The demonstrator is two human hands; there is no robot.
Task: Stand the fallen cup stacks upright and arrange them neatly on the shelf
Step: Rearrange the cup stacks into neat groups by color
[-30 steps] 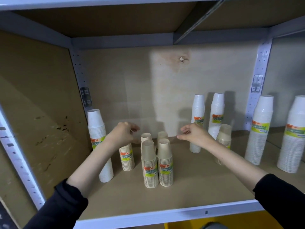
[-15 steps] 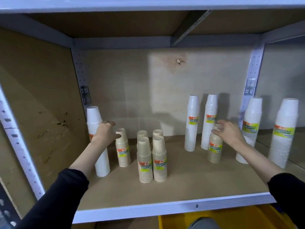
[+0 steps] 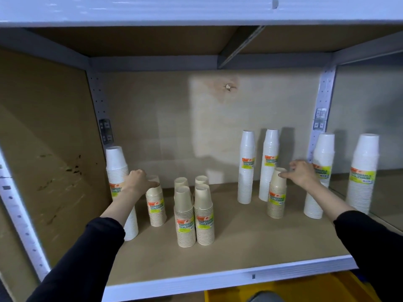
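- The left hand (image 3: 138, 182) is gripping the top of the left beige stack (image 3: 156, 207), fingers curled round it. This stack is standing upright near the left edge of the shelf (image 3: 239, 243), just beside a tall white stack (image 3: 116, 166).
- The right hand (image 3: 302, 175) is pinching the top of the right beige stack (image 3: 276, 198), which is standing upright toward the right edge.

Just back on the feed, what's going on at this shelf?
A person is tidying the shelf. The left hand grips the top of the left tan stack, beside a tall white stack; the right hand holds the top of the right tan stack. Every stack in view stands upright, four more tan stacks clustered in the middle.
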